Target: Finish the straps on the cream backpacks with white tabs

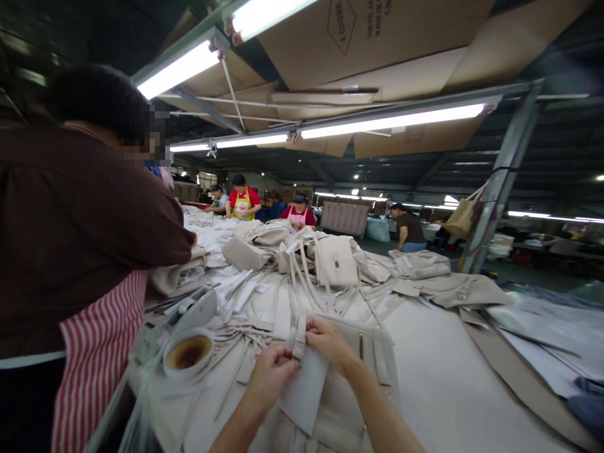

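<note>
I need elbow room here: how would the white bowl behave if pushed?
Pushed, the white bowl could slosh, as its brown contents look liquid. It might also snag or tip, since loose beige strips lie beside it.

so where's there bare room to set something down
The widest bare patch is the pale surface right of the beige bag piece under the right hand, bordered by the curved brown strip and, behind, piled bags. It's crowded left of the left hand: loose straps, white bowl.
</note>
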`<state>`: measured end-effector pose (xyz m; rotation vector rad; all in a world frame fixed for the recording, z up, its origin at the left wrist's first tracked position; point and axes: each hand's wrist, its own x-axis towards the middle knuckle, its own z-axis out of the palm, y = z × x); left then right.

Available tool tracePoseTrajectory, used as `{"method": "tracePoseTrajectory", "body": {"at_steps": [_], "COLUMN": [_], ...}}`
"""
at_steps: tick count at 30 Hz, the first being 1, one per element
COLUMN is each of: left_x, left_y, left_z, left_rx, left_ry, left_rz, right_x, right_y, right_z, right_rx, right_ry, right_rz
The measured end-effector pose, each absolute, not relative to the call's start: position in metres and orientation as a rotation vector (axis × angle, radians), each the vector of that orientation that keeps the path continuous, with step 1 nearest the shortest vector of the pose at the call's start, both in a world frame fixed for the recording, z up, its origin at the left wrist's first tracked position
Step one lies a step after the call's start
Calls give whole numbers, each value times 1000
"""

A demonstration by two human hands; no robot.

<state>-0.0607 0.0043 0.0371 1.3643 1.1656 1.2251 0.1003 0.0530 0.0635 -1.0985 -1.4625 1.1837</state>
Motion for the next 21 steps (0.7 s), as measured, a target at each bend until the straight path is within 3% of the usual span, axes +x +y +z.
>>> {"method": "tracePoseTrajectory", "body": {"at_steps": [8,21], "left_x": [-52,-58], "left_y": [9,13], "left_z": [20,59], "left_rx": [1024,997], "left_ry": [1035,973], "left_rz": [1225,1145], "right_x": [101,88], "right_y": [3,20], "right_z": [45,41], "right_rx": [-728,-905], "right_ry": [-1055,-906], "right_rz": [1634,1435]}}
